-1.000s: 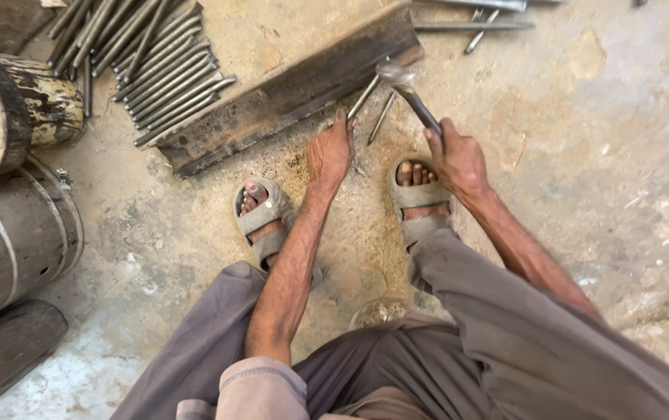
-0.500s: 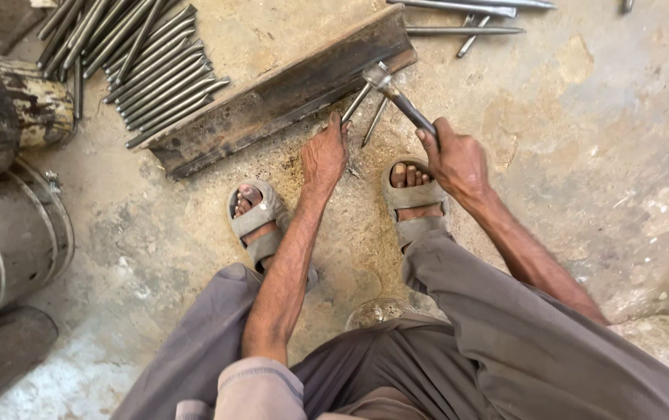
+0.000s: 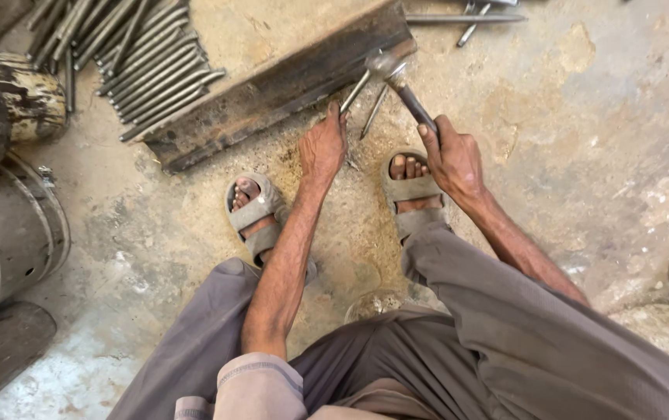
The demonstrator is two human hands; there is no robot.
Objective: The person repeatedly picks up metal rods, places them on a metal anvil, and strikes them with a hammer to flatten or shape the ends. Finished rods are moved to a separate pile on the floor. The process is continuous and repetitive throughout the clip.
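Since a second ago the hammer (image 3: pixel 396 82) has come down, its head now resting on the upper end of a thin metal rod (image 3: pixel 356 91) that leans against the rusty angle-iron bar (image 3: pixel 272 89). Right hand (image 3: pixel 452 159) is clenched round the hammer's handle; left hand (image 3: pixel 323 148) pinches the rod's lower end against the floor (image 3: pixel 583 155). A second rod (image 3: pixel 375 110) lies just beside it, apparently waiting. Many rods (image 3: pixel 140 62) are piled far left, so I judge much work remains. Sandalled feet sit near both hands, close to the striking spot. Drums (image 3: pixel 8 225) and a log (image 3: pixel 15 101) crowd the left side.
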